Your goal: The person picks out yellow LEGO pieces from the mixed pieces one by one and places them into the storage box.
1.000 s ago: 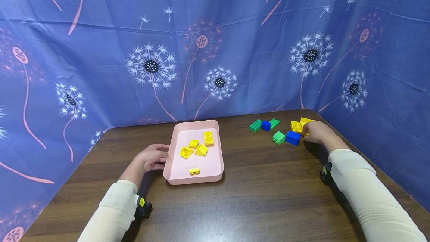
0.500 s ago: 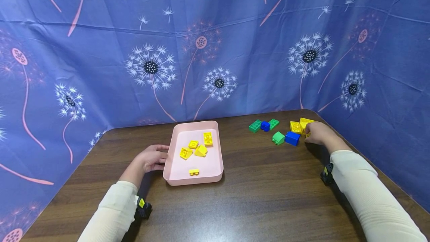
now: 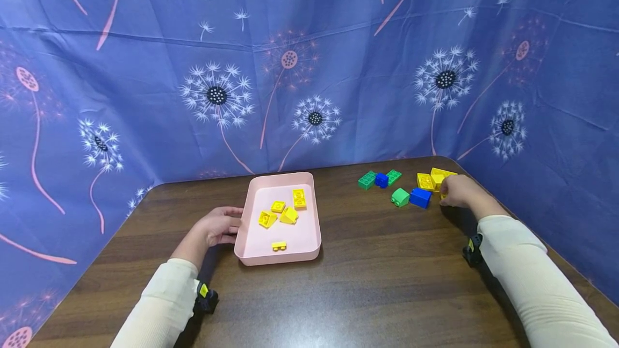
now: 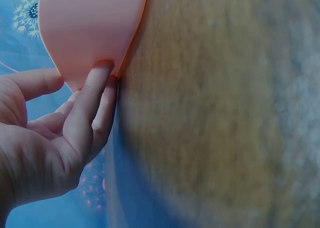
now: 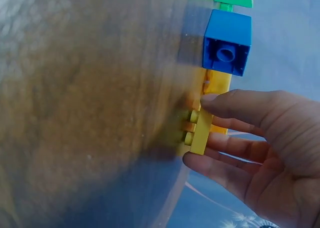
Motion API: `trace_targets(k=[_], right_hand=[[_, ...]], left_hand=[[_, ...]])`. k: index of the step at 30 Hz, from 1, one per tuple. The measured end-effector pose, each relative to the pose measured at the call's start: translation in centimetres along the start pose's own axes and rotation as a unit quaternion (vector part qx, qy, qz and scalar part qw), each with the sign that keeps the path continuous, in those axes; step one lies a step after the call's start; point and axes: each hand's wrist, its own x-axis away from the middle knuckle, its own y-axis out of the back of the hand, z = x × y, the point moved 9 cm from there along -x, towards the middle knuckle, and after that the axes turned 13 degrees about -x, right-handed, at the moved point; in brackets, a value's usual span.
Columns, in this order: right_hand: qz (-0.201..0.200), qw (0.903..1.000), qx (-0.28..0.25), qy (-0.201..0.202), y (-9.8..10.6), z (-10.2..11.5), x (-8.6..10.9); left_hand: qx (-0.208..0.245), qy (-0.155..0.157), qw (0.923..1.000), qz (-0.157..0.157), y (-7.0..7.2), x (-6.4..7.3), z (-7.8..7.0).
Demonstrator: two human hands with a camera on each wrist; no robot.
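Observation:
My left hand (image 3: 218, 227) touches the left outer wall of a shallow pink tray (image 3: 285, 258) with its fingertips. The left wrist view shows those fingers fairly straight against the pink wall (image 4: 92, 33). Several yellow toy building bricks lie inside the tray, one of them a small brick (image 3: 279, 246) near the front. At the far right my right hand (image 3: 464, 193) pinches a yellow building brick (image 5: 202, 132) between thumb and fingers, its two studs facing outward. In the head view the fingers mostly cover this brick. Other yellow bricks (image 3: 425, 181) lie just beyond the hand.
Left of my right hand lie a sloped blue brick (image 3: 420, 197) and a light green brick (image 3: 400, 197). Farther back are a green brick (image 3: 367, 180), a small blue brick (image 3: 381, 180) and another green one (image 3: 394, 176). A blue patterned cloth (image 3: 314, 58) hangs behind the wooden table (image 3: 377, 283).
My right hand has shifted slightly right and toward me, uncovering more of the yellow bricks behind it. The left hand and the tray keep their places.

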Motion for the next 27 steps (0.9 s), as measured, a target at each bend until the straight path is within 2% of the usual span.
trace_targets(k=[8,12,18,27], right_hand=[[-0.015,0.9997,-0.019,0.008,1.2,1.0,0.5],[-0.015,0.9994,-0.019,0.026,1.6,2.1,1.0],[-0.017,0.9955,-0.012,0.092,2.4,5.7,1.9],[-0.025,0.9870,-0.029,0.156,3.2,10.3,2.8]], left_hand=[[0.000,0.005,1.0000,-0.002,0.0,-0.2,0.0],[0.002,-0.002,1.0000,0.006,-0.2,-0.1,0.1],[0.001,-0.005,1.0000,0.004,-0.2,0.2,0.1],[0.002,-0.005,1.0000,0.004,-0.1,0.1,0.0]])
